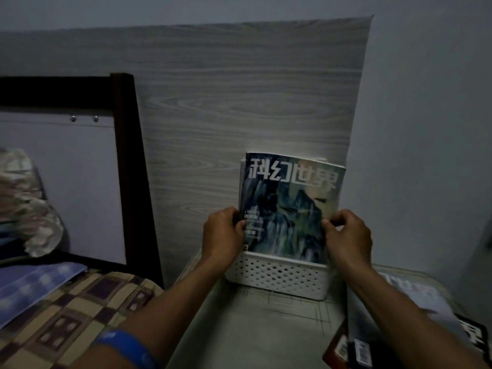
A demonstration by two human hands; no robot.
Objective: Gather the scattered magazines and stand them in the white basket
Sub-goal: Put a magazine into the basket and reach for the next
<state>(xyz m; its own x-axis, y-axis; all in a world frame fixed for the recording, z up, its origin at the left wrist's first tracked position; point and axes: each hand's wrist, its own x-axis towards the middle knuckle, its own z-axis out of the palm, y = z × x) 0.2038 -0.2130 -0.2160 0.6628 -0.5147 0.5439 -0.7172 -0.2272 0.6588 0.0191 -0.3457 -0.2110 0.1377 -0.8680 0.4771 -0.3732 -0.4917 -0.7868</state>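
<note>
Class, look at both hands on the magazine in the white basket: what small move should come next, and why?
Probably let go: the magazine already stands in the white basket, gripped by left hand and right hand. More magazines lie flat at right.

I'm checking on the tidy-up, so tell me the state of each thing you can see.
Magazine: upright in the basket, held at both edges.
White basket: upright on the table, holding magazines.
Left hand: grip shut on the magazine.
Right hand: grip shut on the magazine.
Loose magazines: lying flat on the table.
</note>
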